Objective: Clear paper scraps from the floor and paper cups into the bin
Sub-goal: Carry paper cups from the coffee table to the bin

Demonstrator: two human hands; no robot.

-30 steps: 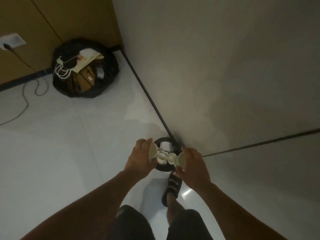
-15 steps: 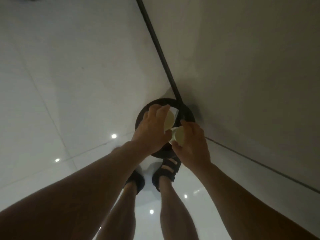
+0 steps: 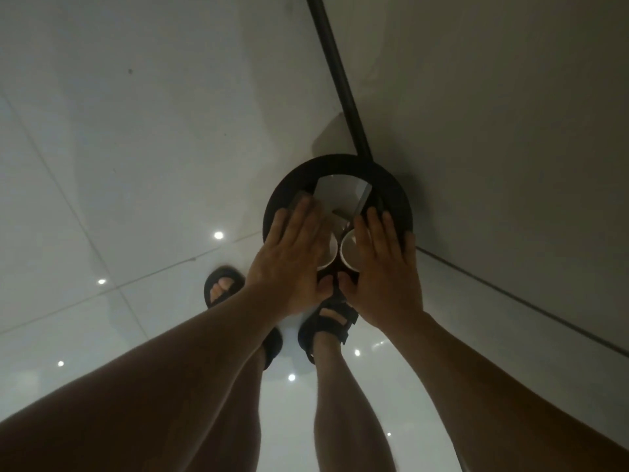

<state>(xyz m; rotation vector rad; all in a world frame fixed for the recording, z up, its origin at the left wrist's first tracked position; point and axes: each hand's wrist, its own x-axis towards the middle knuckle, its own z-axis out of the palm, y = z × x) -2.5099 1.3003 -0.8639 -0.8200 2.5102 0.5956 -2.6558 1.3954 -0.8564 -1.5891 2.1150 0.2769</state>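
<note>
Both grips let go since earlier; left hand (image 3: 289, 257), right hand (image 3: 383, 270) flat atop paper cups (image 3: 349, 252) in bin (image 3: 394, 195)

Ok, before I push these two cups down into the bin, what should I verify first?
1. Cups over the opening: ok. The left cup and right cup lie side by side inside the rim of the bin.
2. Hands placed: ok. The left hand and right hand are flat, fingers straight, one over each cup.
3. Room in the bin: cannot tell. Paper fills the far part; the depth is hidden.
4. Cups empty: cannot tell. The hands cover most of them.
5. Foot clear of the bin: cannot tell. The sandal is close to its near side, which the hands hide.
</note>
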